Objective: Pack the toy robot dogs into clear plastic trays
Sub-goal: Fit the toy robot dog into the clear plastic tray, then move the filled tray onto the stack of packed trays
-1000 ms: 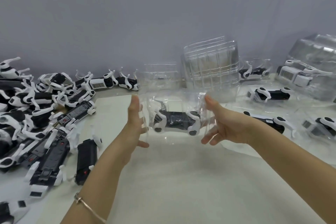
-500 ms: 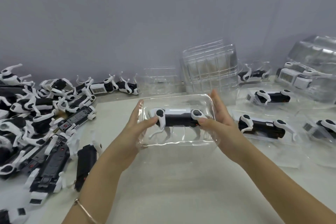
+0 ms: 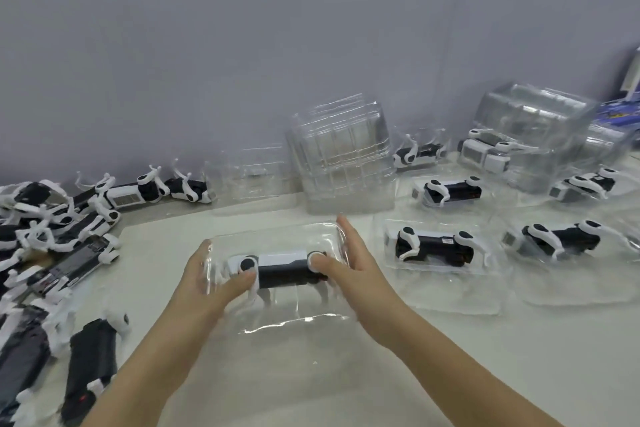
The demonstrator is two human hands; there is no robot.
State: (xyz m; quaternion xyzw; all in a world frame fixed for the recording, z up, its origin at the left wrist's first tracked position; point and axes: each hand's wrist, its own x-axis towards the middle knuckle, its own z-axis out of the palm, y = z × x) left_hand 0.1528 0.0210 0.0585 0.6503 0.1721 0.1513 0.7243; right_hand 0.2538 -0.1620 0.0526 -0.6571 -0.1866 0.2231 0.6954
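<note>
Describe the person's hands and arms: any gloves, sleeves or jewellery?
The left hand and right hand are bare, with no gloves. The left forearm and right forearm are uncovered down to the frame's edge, so no sleeves show. No ring shows on the fingers in view.

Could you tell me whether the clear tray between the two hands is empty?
No, a black-and-white toy robot dog lies inside the clear tray.
</note>
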